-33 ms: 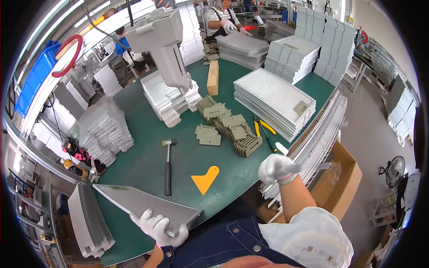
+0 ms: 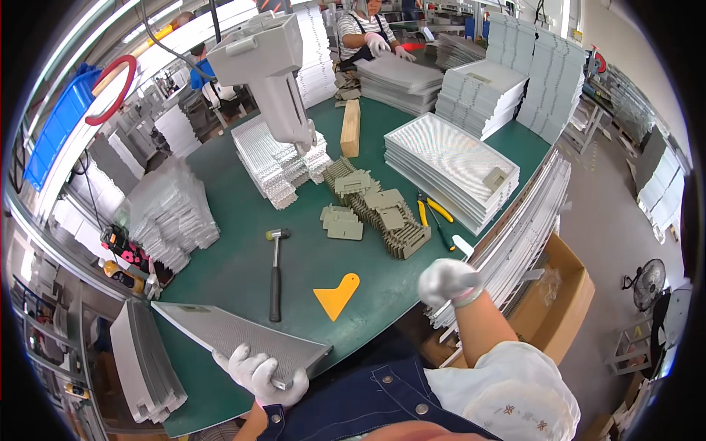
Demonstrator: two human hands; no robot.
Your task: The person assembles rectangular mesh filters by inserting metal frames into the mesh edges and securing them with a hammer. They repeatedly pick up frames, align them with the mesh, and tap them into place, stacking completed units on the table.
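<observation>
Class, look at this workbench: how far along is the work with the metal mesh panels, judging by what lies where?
Done, it seems: a tall stack of mesh panels with a grey clip on top. In hand: the left hand grips one mesh panel at the table edge; the right hand hovers empty. Left: grey clips heaped, hammer and orange scraper lying untouched.

A green table holds a hammer, an orange scraper, grey clips, a wooden block and stacked mesh panels.

Green table: hammer, yellow scraper, panel stacks.
</observation>
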